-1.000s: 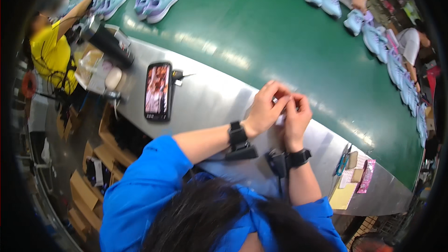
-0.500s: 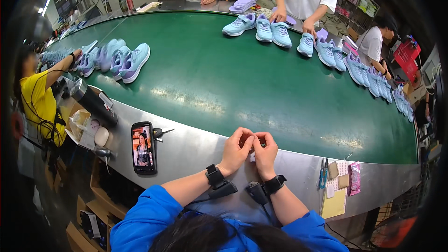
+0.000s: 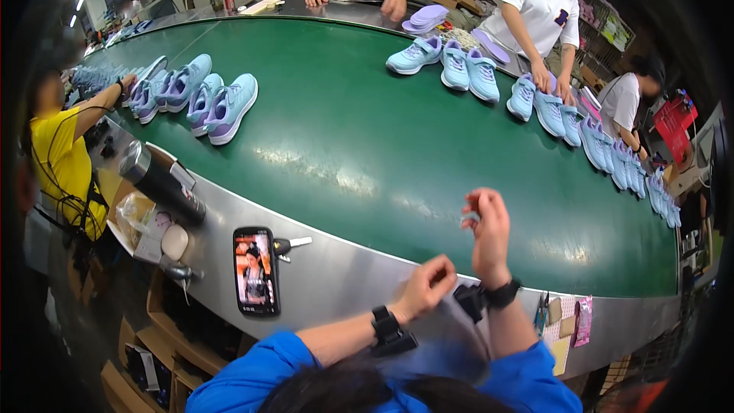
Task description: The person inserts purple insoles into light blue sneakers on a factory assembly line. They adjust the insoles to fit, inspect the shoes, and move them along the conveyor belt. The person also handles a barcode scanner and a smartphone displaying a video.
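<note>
My left hand (image 3: 427, 287) is low over the metal edge of the bench, thumb and forefinger pinched together; whatever may be between them is too small to make out. Raised over the green belt (image 3: 344, 130), my right hand (image 3: 489, 233) has its fingers loosely bent and apart, with no clear object in it. Both wrists wear black bands with small boxes. To the left of my hands, a phone (image 3: 256, 271) with a lit screen lies beside a key (image 3: 292, 245). Pale blue sneakers with lilac parts, such as this sneaker (image 3: 232, 109), stand on the belt away from my hands.
A black thermos (image 3: 163, 182) and a white mouse-like object (image 3: 175, 242) are at the left. Scissors (image 3: 541, 313) and a pink packet (image 3: 582, 321) lie at the right. Across the belt, a person in white (image 3: 535, 11) touches a sneaker (image 3: 548, 113); a person in yellow (image 3: 61, 160) handles others.
My hands, together at the fingertips before, have come apart. The right rose up and rightward; the left dropped lower. The person in white has shifted to the right along the sneakers.
</note>
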Motion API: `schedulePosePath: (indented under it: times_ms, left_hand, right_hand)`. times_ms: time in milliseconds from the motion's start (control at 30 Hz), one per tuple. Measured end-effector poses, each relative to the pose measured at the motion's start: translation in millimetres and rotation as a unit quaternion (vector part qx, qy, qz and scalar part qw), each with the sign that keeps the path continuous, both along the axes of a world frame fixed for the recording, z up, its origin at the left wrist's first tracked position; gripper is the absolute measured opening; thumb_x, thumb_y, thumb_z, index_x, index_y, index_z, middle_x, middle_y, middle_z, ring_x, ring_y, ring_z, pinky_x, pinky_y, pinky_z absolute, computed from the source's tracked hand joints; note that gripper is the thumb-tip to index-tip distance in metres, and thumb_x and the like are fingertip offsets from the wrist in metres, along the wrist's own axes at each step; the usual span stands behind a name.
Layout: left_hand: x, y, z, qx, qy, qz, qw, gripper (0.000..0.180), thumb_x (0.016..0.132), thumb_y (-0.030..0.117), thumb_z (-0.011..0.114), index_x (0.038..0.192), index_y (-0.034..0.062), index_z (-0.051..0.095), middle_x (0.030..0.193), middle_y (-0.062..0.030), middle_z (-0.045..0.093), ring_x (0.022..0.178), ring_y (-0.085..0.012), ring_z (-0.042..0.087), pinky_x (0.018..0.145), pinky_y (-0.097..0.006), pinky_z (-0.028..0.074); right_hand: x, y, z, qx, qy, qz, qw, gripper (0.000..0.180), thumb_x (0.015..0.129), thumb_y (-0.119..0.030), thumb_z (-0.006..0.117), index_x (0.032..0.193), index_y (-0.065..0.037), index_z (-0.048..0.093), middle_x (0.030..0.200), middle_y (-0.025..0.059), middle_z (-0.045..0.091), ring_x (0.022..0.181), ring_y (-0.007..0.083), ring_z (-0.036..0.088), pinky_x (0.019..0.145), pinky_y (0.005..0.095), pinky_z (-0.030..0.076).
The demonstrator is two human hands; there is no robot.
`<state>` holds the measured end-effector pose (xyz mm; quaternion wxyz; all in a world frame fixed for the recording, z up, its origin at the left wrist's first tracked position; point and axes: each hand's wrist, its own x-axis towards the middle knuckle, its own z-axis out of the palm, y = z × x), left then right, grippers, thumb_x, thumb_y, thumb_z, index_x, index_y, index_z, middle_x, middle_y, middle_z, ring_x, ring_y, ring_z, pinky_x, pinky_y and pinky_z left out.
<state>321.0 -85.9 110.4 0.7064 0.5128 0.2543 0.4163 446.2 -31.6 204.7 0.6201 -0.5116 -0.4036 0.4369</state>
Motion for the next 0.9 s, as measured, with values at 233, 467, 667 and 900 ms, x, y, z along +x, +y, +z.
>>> schedulePosePath:
  times_ms: [233, 467, 667, 900]
  left_hand:
    - [3.3, 2.9, 21.4, 0.057, 0.017, -0.004, 0.998, 0.017, 0.090, 0.014, 0.059, 0.078, 0.0037, 0.052, 0.072, -0.0004, 0.045, 0.066, -0.0097, 0.041, 0.060, -0.025, 0.035]
    - [10.1, -1.3, -13.7, -0.239, -0.175, -0.031, 0.955, 0.011, 0.092, 0.011, 0.058, 0.085, 0.0055, 0.053, 0.079, 0.0012, 0.047, 0.071, -0.0064, 0.044, 0.064, -0.022, 0.036]
    - [33.4, -25.9, -50.0, -0.314, -0.237, -0.054, 0.918, 0.009, 0.095, 0.010, 0.057, 0.091, 0.0057, 0.050, 0.080, 0.0020, 0.047, 0.072, -0.0055, 0.045, 0.067, -0.021, 0.038]
    - [8.4, 8.1, -1.7, -0.252, -0.162, -0.076, 0.951, 0.015, 0.098, 0.018, 0.054, 0.092, 0.0043, 0.052, 0.083, -0.0032, 0.053, 0.075, -0.0095, 0.052, 0.068, -0.024, 0.041]
  right_hand:
    - [81.0, 249.8, -38.4, -0.098, 0.142, -0.041, 0.984, 0.039, 0.089, -0.011, 0.057, 0.123, -0.012, 0.036, 0.107, 0.0121, 0.046, 0.092, 0.0251, 0.058, 0.066, 0.0355, 0.057]
    - [213.0, 394.0, -98.5, -0.059, 0.111, -0.290, 0.949, 0.067, 0.082, 0.009, 0.058, 0.132, -0.017, 0.021, 0.135, 0.0207, 0.027, 0.111, 0.0360, 0.046, 0.072, 0.0487, 0.062]
    - [200.1, 404.5, -88.6, -0.037, 0.081, -0.353, 0.932, 0.068, 0.078, 0.008, 0.064, 0.128, -0.015, 0.024, 0.129, 0.0215, 0.034, 0.102, 0.0332, 0.052, 0.068, 0.0434, 0.062]
    - [187.7, 349.9, -104.7, -0.073, 0.129, -0.283, 0.948, 0.064, 0.076, 0.007, 0.063, 0.122, -0.025, 0.033, 0.115, 0.0139, 0.044, 0.080, 0.0240, 0.054, 0.053, 0.0303, 0.053]
